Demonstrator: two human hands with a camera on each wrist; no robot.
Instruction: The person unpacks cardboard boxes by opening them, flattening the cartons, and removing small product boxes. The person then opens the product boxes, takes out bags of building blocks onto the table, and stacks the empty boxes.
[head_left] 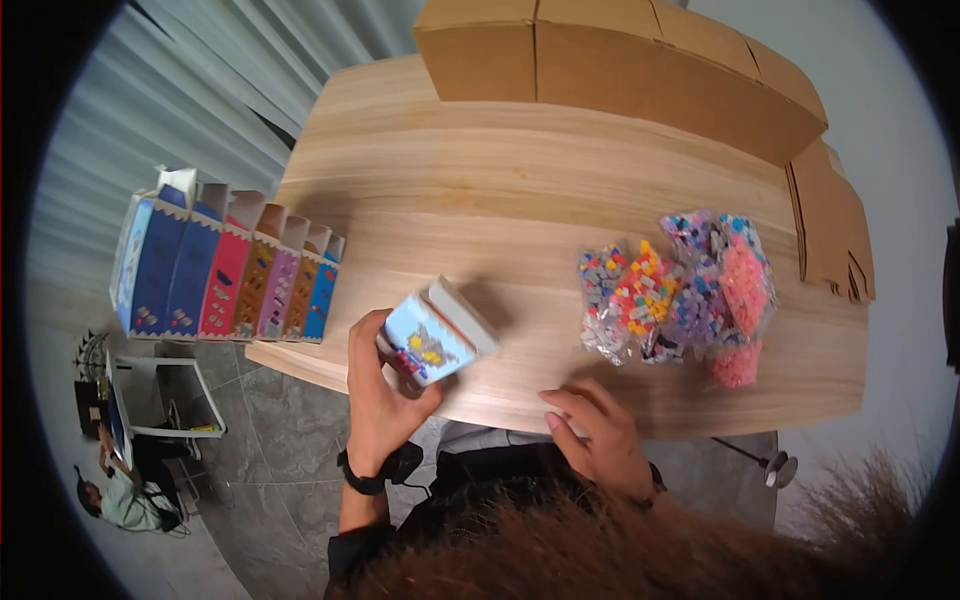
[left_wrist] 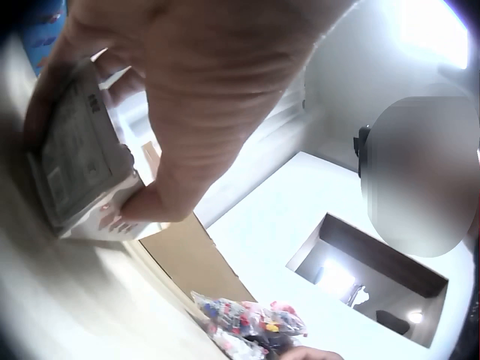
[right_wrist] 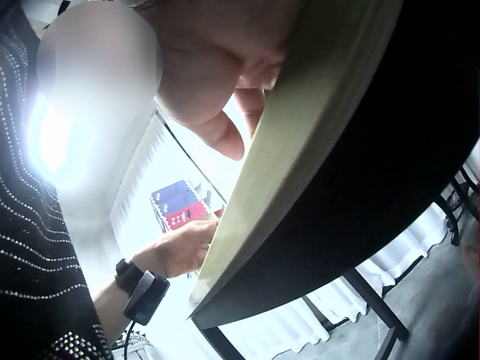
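Near the front edge of the table, my left hand point(head_left: 383, 410) grips a small cardboard box point(head_left: 432, 338) between thumb and fingers. Its light blue face carries a yellow and blue picture, and a pale flap point(head_left: 463, 310) stands out at its far end. Seen from the left wrist, the printed grey side of the box point(left_wrist: 79, 154) faces the camera, with the thumb against its lower end. My right hand point(head_left: 605, 440) lies at the table's front edge, fingers loosely bent with nothing in them. Beyond it are clear bags of small colourful bricks point(head_left: 690, 285).
Several upright coloured boxes point(head_left: 230, 270) with raised flaps stand in a row at the table's left edge. A long brown cardboard box point(head_left: 640, 85) lines the far side, with flattened cardboard point(head_left: 832, 225) at the right. Another person point(head_left: 130, 495) sits at a desk lower left.
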